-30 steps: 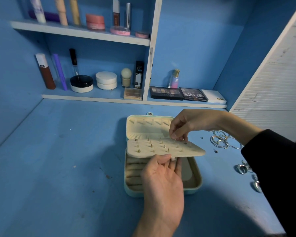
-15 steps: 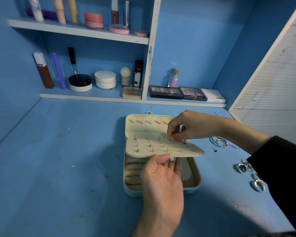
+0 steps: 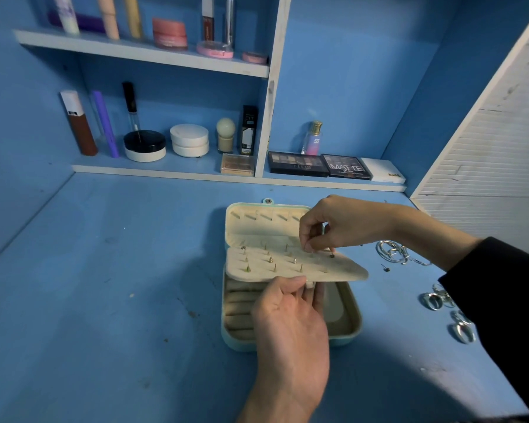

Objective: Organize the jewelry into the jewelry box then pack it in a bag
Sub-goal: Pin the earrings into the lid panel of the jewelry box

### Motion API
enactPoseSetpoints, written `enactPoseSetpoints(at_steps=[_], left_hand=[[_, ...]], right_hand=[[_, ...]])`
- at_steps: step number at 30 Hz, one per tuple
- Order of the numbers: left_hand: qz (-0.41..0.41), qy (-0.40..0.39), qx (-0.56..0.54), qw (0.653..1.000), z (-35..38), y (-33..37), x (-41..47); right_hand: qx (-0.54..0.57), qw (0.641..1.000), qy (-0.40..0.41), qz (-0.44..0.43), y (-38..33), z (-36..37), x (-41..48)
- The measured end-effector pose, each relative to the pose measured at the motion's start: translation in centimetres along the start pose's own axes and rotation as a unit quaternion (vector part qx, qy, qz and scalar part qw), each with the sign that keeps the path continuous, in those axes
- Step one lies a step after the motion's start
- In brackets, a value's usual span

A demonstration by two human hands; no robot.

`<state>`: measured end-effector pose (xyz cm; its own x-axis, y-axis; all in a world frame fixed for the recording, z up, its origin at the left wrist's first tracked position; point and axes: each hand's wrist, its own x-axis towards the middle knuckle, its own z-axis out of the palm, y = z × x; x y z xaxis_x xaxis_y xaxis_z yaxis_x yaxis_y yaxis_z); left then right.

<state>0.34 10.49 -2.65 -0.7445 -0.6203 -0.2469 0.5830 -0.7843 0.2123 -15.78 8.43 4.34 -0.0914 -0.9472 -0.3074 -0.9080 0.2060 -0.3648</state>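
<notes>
- Right hand: the thumb and forefinger meet tip to tip at the surface of the earring panel. The other fingers are curled above them. Whether anything is held between the tips cannot be told.
- Left hand: the thumb lies on top of the panel's near edge and the fingers are tucked beneath it. This pinch holds the panel raised over the box.
- Earring panel: cream, hinged along the far side, with several stud earrings standing in its holes. A dark stud sits just beside the right fingertips.
- Jewelry box: mint green, lying open near the middle of the blue table. Its lid lies flat behind the base.
- Obstructions: the left hand covers the middle of the base, the panel covers its far part, and the right hand covers the lid's right corner.
- Right of the box: a loose stud, a pile of silver hoops and silver rings, the latter partly behind the black sleeve.
- Rear shelf: eyeshadow palettes, a perfume bottle and a white jar.
</notes>
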Motion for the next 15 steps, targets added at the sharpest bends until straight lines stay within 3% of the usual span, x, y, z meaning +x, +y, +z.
enactPoseSetpoints(at_steps=[6, 10, 15], left_hand=[[-0.005, 0.005, 0.008, 1.0, 0.7, 0.1, -0.4], [0.0, 0.001, 0.008, 1.0, 0.6, 0.1, -0.3], [0.0, -0.013, 0.008, 1.0, 0.0, -0.1, -0.1]], right_hand=[[0.007, 0.999, -0.027, 0.034, -0.1, -0.4, 0.7], [0.049, 0.997, -0.048, 0.025, 0.0, -1.1, 0.5], [0.024, 0.998, -0.053, 0.007, -0.1, -0.9, 0.4]])
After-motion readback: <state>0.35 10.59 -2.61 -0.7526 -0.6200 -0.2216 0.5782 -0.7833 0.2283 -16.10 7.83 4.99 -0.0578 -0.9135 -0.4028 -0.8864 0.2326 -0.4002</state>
